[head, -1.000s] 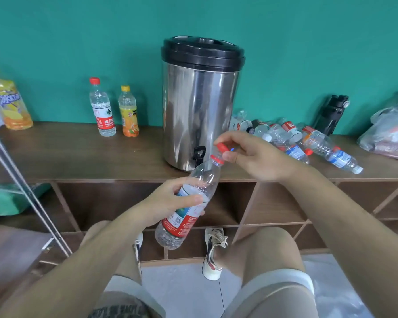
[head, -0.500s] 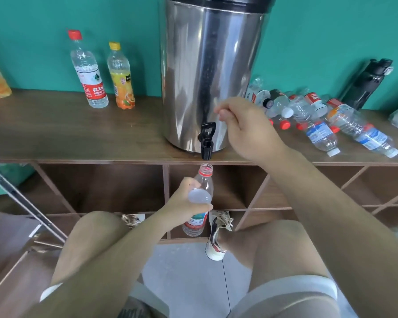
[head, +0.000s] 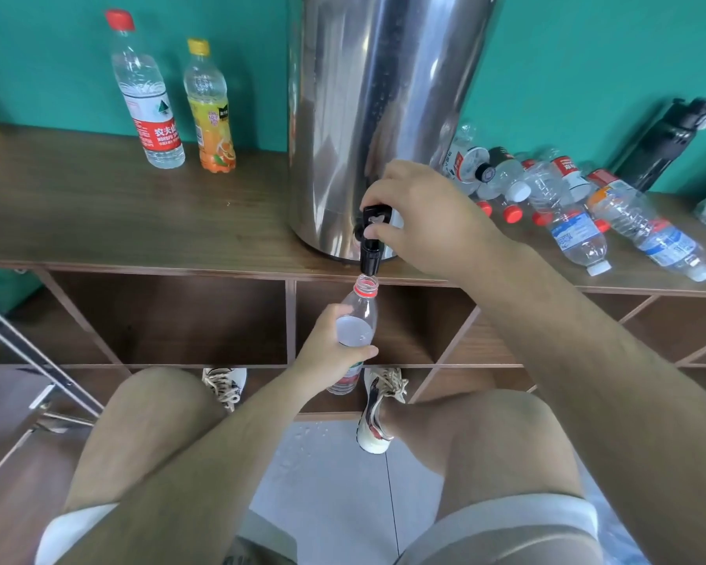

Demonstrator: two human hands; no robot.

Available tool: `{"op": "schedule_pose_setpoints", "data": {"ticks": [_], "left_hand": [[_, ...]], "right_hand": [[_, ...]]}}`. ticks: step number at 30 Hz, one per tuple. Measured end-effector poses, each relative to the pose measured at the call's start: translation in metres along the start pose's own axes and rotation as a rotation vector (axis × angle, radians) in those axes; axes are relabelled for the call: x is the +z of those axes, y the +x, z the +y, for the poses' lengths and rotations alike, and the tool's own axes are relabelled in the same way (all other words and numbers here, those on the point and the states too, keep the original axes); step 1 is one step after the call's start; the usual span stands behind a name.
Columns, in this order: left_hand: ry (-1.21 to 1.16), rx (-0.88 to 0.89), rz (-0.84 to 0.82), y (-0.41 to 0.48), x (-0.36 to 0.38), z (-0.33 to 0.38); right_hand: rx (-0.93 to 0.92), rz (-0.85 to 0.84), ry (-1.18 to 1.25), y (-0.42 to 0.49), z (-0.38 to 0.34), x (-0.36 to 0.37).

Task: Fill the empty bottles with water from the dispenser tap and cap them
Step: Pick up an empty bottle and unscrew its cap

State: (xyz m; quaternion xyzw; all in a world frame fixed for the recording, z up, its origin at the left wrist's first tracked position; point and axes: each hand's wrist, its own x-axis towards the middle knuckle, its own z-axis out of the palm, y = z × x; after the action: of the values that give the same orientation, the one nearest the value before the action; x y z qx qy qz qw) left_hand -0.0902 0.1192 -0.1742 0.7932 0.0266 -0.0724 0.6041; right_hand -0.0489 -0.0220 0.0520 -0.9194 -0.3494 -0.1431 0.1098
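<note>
Now pinching the tap (head: pixel 371 242) with the right hand (head: pixel 420 222), lowered onto it moments ago. Gripping the uncapped bottle (head: pixel 359 316) in the left hand (head: pixel 329 354), mouth just under the tap: ready to fill.

Bare left hand (head: pixel 330 340) and right hand (head: pixel 422 216), bare forearms (head: pixel 587 360), white shorts (head: pixel 506 519), off-white sneakers (head: pixel 375 418) with beige laces (head: pixel 390 383), black and red side accents
</note>
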Motion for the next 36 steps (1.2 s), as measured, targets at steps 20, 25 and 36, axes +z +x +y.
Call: {"op": "schedule_pose_setpoints", "data": {"ticks": [20,25,36], "left_hand": [[-0.024,0.119,0.050,0.006,-0.002,0.004],[-0.016,0.132,0.037,0.005,0.000,0.005],[-0.056,0.125,0.026,0.006,0.000,0.004]], "right_hand": [[-0.405,0.258,-0.199,-0.018,0.004,0.028],[-0.418,0.337,-0.236,-0.028,0.008,0.038],[-0.170,0.361,0.141,-0.052,0.006,0.050]]}}
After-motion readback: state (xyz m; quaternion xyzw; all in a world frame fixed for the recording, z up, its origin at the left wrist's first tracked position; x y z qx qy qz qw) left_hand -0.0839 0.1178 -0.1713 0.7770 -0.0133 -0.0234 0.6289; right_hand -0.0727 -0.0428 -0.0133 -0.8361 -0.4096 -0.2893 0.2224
